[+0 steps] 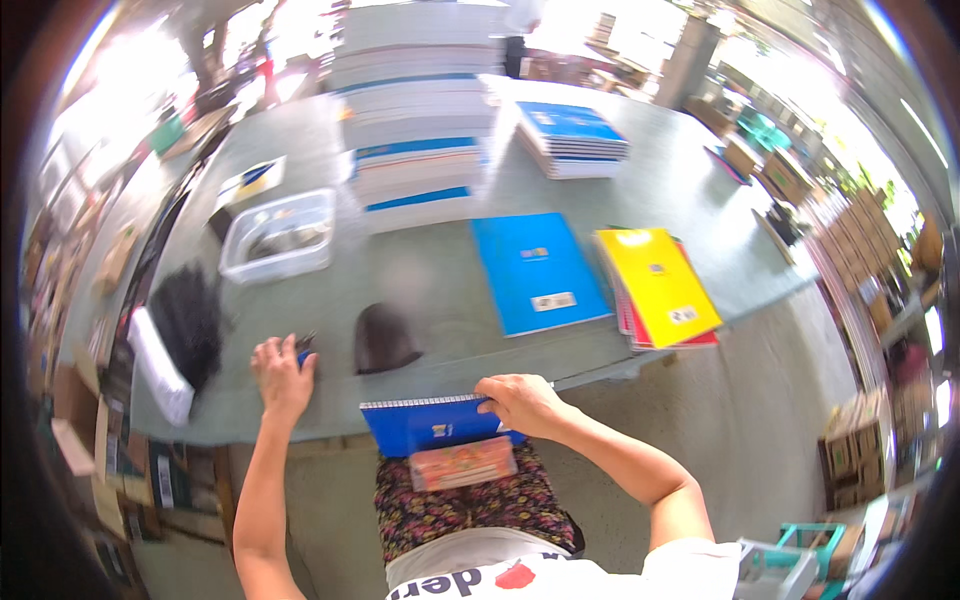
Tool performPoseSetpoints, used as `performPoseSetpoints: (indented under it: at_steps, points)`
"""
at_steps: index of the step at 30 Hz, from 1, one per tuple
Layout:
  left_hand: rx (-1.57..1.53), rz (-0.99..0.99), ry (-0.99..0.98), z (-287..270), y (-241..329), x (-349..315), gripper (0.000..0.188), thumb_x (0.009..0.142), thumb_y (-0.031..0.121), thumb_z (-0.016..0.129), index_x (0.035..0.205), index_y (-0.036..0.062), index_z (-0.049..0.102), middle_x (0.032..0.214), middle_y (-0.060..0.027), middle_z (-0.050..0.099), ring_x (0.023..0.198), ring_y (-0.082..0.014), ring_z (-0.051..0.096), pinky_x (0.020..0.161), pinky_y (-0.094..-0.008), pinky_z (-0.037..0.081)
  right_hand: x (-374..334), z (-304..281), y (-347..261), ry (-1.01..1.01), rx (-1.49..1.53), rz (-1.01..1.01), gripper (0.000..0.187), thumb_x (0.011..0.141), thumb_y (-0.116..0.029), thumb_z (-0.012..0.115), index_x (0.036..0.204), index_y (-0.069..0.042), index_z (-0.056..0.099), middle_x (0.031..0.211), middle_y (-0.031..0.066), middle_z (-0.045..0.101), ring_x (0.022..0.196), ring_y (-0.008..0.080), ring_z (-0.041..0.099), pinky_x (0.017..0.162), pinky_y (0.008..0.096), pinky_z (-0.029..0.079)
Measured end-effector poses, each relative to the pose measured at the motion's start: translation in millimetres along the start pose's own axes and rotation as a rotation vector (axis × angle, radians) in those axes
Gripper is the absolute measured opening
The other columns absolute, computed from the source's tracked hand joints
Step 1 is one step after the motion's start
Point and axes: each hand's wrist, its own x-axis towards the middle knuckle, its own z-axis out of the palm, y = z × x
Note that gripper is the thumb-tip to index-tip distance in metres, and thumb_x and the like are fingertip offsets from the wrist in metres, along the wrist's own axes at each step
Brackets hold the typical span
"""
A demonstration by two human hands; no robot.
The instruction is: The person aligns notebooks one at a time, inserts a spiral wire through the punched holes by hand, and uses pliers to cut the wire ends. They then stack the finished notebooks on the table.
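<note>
My right hand (522, 403) grips the upper right corner of a blue spiral notebook (420, 425), which is tilted at the table's front edge with its coil along the top. My left hand (284, 376) rests on the table, fingers curled round a small tool (305, 352) with a blue part and a dark metal tip; its kind is partly hidden. Just below the notebook, over my lap, is an orange-pink packet (463, 464). A dark brown rounded object (386, 338) stands on the table between my hands and beyond them.
Large blue notebook (540, 272) and yellow notebook (656, 285) on red ones lie right. Tall book stack (415, 110) and shorter blue-covered stack (572, 138) stand behind. Clear plastic tub (280, 235), black bristly bundle (190, 320) and white strip (158, 368) are left on the grey table (440, 270).
</note>
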Motion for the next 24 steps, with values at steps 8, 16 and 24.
performPoseSetpoints:
  at_steps: [8,16,24]
  points:
    - [-0.466,0.453,0.016,-47.4,172.4,69.1,0.022,0.080,0.017,0.061,0.098,0.0039,0.063,0.097,-0.0161,0.060,0.096,-0.0321,0.053,0.087,-0.0414,0.041,-126.2,-203.1,100.8,0.921,0.941,0.300,0.036,0.080,0.007,0.056,0.115,-0.001,0.056,0.085,0.0022,0.062,0.077,0.0091,0.058,0.072,0.0214,0.048]
    - [-0.125,1.052,-0.211,-5.2,352.7,117.0,0.028,0.072,0.011,0.064,0.100,0.0078,0.061,0.105,-0.0117,0.059,0.101,-0.0276,0.053,0.083,-0.0382,0.044,-175.0,-346.1,136.0,0.816,0.215,0.431,0.022,0.070,-0.002,0.060,0.092,-0.003,0.063,0.094,0.0047,0.065,0.090,0.0173,0.060,0.086,0.0309,0.044]
    - [-0.028,1.180,-0.292,38.3,438.3,120.7,0.052,0.077,0.008,0.057,0.128,0.0158,0.049,0.132,-0.0084,0.043,0.125,-0.0259,0.038,0.094,-0.0419,0.038,-88.9,-290.7,211.9,0.597,-0.972,-0.090,0.012,0.067,-0.006,0.057,0.078,-0.001,0.058,0.096,0.0122,0.054,0.101,0.0294,0.049,0.090,0.0399,0.039]
